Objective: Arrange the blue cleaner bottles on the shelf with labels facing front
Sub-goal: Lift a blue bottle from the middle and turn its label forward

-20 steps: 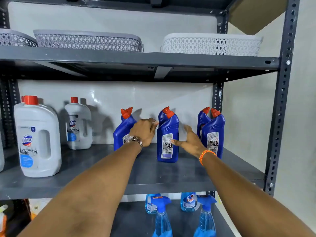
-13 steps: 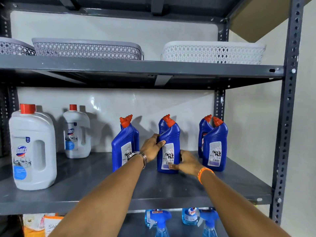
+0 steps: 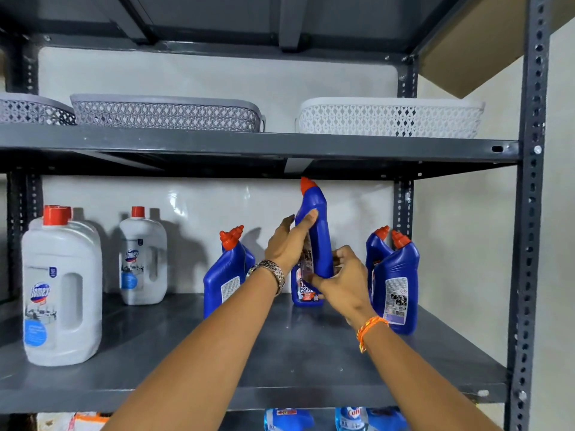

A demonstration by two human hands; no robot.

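Both hands are gripping one blue cleaner bottle (image 3: 315, 231) above the grey shelf (image 3: 280, 353): left hand (image 3: 287, 244) wrapping its upper body, right hand (image 3: 342, 278) clasping its lower part. Behind it another blue bottle (image 3: 306, 290) is standing on the shelf, label facing front.

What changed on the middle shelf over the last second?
Both hands, left hand and right hand, closed on the middle blue orange-capped cleaner bottle, lifted it and are turning it. A second blue bottle now shows behind it. The other blue bottles stayed put.
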